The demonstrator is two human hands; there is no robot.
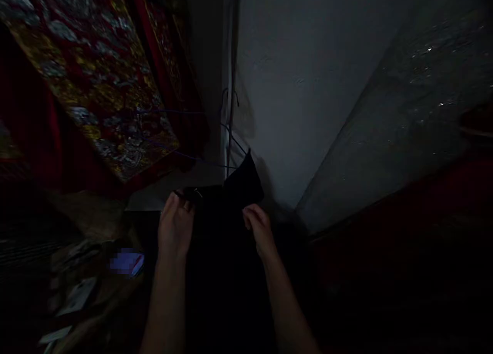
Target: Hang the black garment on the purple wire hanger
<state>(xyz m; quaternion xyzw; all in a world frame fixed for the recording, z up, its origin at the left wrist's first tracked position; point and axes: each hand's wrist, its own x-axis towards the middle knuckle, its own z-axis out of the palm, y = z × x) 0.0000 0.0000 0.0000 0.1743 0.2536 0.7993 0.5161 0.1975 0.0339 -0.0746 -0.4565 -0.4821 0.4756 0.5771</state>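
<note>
- Bare forearms come up from the bottom edge, cut off there, with black cloth [244, 182] between and beyond them; its lower part sinks into darkness, so where it ends is impossible to tell.
- Left hand [176, 223]: fingers bent inward, partly closed, at the left end of the cloth's dark upper edge. Something dark shows at the fingertips — whether it is gripped, I cannot tell. A small gold-coloured glint sits on one finger, too blurred to name.
- Right hand [259, 225]: fingers curled, partly closed, just below the cloth's raised, pointed corner. Any hold on the cloth is lost in the dark.
- Thin blue cords [188, 159] stretch between the red fabric and the cloth, passing a narrow upright strip [227, 76]; their ends are hard to follow.
- Red fabric [96, 71] with gold and silver patterning fills the upper left, cut off by the frame.
- Grey panel [300, 81] stands behind, its shiny right side blurred.
- Lower left, a blue item [125, 261] is partly pixelated — unreadable — above two pale flat pieces [79, 296] among dim clutter.
</note>
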